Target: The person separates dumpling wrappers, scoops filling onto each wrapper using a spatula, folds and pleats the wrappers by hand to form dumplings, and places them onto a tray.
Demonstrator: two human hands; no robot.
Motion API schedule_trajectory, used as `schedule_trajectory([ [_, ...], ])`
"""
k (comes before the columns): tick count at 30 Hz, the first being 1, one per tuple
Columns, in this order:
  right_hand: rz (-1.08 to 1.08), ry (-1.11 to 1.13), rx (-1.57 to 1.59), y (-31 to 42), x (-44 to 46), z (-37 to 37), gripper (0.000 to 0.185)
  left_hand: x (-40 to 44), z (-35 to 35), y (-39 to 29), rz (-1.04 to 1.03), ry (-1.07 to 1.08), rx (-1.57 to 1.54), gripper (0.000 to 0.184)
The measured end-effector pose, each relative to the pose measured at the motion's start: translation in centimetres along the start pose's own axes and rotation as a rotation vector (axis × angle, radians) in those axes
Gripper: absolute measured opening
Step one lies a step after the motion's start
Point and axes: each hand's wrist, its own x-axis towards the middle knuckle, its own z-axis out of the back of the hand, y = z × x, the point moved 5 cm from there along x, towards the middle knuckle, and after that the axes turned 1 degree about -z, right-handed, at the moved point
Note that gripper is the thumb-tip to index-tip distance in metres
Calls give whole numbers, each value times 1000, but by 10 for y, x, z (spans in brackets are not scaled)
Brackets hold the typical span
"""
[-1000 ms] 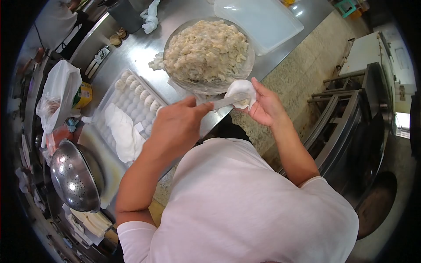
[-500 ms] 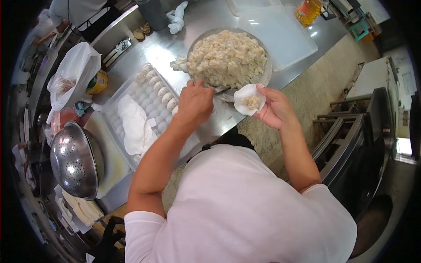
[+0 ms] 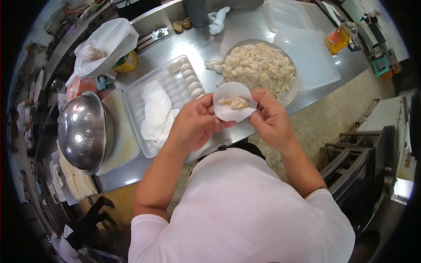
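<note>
Between my two hands is a round white dumpling wrapper (image 3: pixel 232 115) with a small heap of pale filling (image 3: pixel 236 103) in its middle. My left hand (image 3: pixel 197 122) grips its left edge between thumb and fingers. On the opposite edge, my right hand (image 3: pixel 272 117) pinches the wrapper, which bends up slightly there. Just beyond my hands sits a wide round bowl heaped with chunky pale filling (image 3: pixel 258 65). Left of my left hand, a plastic tray (image 3: pixel 134 125) carries rows of round white dumplings (image 3: pixel 191 80) and a stack of wrappers (image 3: pixel 156 109).
A perforated steel colander (image 3: pixel 83 131) leans at the left near a white plastic bag (image 3: pixel 107 41) and a yellow tin (image 3: pixel 126 62). Clear plastic lids (image 3: pixel 307 57) and an oil bottle (image 3: pixel 338 40) are at the far right of the steel table (image 3: pixel 245 22).
My left hand has left the bowl's near edge and now grips the wrapper too. My right hand has brought the filled wrapper leftward, in front of my chest. The head view has shifted.
</note>
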Motion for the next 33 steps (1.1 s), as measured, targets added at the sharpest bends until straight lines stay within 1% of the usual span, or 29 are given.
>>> schedule_trajectory([
  [1, -13, -12, 76, 1, -1, -2, 49, -8, 1, 4, -7, -3, 1, 50],
  [2, -11, -6, 76, 6, -2, -7, 49, -15, 1, 7, -110, 18, -1, 47],
  [3, -3, 29, 221, 16, -3, -14, 49, -21, -1, 8, -212, 38, -5, 45],
  [4, 3, 65, 365, 25, -4, -22, 49, -25, -3, 12, -218, 32, -8, 45],
  [5, 0, 73, 363, 32, -4, -29, 49, -30, -6, 12, -315, -17, 138, 46],
  [6, 16, 58, 450, 40, -3, -34, 50, -32, -10, 11, -409, -65, 284, 47],
  [7, 32, 42, 537, 43, -3, -36, 52, -33, -16, 4, -509, -111, 201, 47],
  [8, 32, 46, 534, 44, -2, -37, 52, -31, -15, 2, -513, -113, 197, 47],
  [10, 45, 71, 519, 44, -1, -40, 57, -36, -18, -11, -761, -63, 435, 45],
  [11, 45, 72, 519, 47, -1, -41, 57, -38, -16, -12, -767, -95, 439, 43],
  [13, -23, 61, 671, 52, -2, -45, 54, -43, -13, -13, -755, -131, 421, 42],
  [14, -21, 60, 669, 50, -4, -46, 54, -45, -11, -13, -744, -167, 401, 40],
  [16, 77, 29, 557, 45, -6, -45, 49, -46, -11, -11, -727, -162, 368, 39],
  [17, 78, 29, 557, 40, -6, -44, 49, -46, -11, -10, -709, -158, 336, 38],
  [19, 190, 1, 238, 38, -10, -39, 34, -47, -8, -5, -679, -170, 339, 37],
  [20, 190, -1, 239, 37, -9, -39, 34, -47, -6, -3, -650, -183, 342, 36],
  [21, 246, -38, 218, 39, -9, -39, 27, -48, -7, -4, -649, -182, 343, 36],
  [22, 302, -75, 197, 43, -8, -39, 19, -50, -10, -8, -680, -170, 435, 35],
  [23, 301, -75, 197, 49, -8, -43, 19, -52, -14, -12, -709, -157, 526, 35],
  [25, 62, -152, 627, 57, -6, -49, 12, -55, -18, -17, -702, -151, 555, 35],
  [26, 60, -149, 626, 54, -7, -45, 12, -56, -20, -18, -697, -147, 583, 36],
  [27, 76, -66, 507, 52, -9, -41, 13, -57, -18, -19, -698, -151, 581, 36],
  [28, 92, 15, 387, 51, -9, -41, 15, -58, -17, -23, -745, -142, 617, 37],
  [29, 92, 19, 386, 52, -9, -41, 15, -60, -17, -25, -792, -132, 653, 38],
  [31, 209, -26, 180, 64, -9, -39, 15, -61, -19, -26, -769, -123, 639, 39],
  [33, 213, -46, 221, 73, -9, -43, 16, -62, -21, -28, -746, -115, 625, 40],
])
